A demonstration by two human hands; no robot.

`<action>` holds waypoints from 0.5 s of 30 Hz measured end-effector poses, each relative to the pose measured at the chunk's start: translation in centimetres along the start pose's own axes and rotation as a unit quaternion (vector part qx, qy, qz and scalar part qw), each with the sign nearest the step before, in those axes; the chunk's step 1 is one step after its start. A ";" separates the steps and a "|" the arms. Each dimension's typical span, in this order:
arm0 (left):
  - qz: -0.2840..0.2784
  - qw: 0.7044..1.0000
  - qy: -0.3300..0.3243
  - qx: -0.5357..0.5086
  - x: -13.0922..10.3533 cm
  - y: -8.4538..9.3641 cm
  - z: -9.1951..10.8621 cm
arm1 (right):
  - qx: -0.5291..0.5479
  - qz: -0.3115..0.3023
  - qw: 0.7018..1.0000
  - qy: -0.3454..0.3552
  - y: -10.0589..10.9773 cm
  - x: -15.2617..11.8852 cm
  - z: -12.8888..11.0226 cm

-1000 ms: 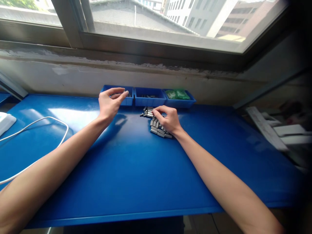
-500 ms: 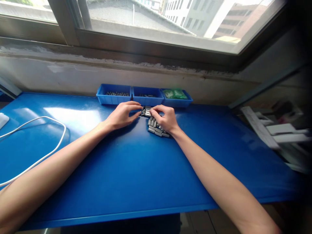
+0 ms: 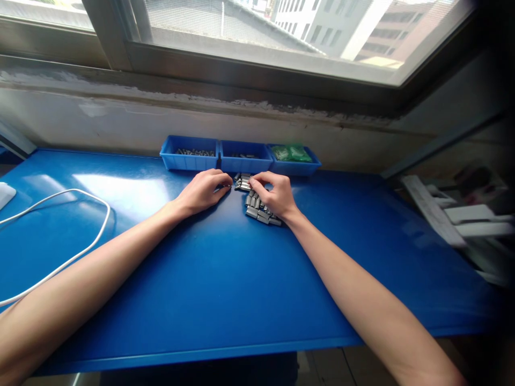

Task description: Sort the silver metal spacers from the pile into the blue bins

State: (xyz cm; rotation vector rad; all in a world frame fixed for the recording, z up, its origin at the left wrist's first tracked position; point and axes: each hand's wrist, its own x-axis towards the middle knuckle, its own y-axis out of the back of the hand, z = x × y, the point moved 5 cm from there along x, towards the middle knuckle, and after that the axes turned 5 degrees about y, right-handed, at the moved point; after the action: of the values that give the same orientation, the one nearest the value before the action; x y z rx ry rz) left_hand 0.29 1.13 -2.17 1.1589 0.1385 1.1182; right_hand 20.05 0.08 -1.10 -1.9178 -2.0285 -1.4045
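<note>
1. From where I stand, the left hand (image 3: 206, 190) hovers low or rests over the blue tabletop (image 3: 209, 289), its thumb and forefinger drawn together at the tips; I can't tell whether anything small is pinched there.
2. The right hand (image 3: 277, 194) bends over the short metal rods (image 3: 263, 216), thumb and forefinger at their upper end; whether those fingers grip one, I can't make out.
3. The rods lie bunched on the tabletop, several side by side, partly hidden by the right hand.
4. Just behind them stand three blue bins in a row: the left bin (image 3: 191, 162) holds many small metal parts, the middle bin (image 3: 245, 165) some more, the right bin (image 3: 295, 169) a green plastic bag (image 3: 298, 153).
5. A white cable (image 3: 108, 214) loops across the left side, well apart from the rods.
</note>
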 end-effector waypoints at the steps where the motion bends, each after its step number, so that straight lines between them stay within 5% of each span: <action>1: -0.001 1.000 0.001 0.000 0.0 0.0 0.0 | -0.001 -0.001 1.000 -0.001 0.0 0.0 0.0; 15: -0.027 0.999 0.016 0.036 0.0 -0.3 -0.7 | 0.000 0.003 1.000 0.006 0.1 0.1 -0.3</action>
State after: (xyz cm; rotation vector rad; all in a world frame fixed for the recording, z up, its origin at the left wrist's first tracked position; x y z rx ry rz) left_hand 0.05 1.58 -2.68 1.1939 0.2354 1.0917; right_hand 19.91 -0.08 -0.80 -1.9089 -2.0164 -1.4113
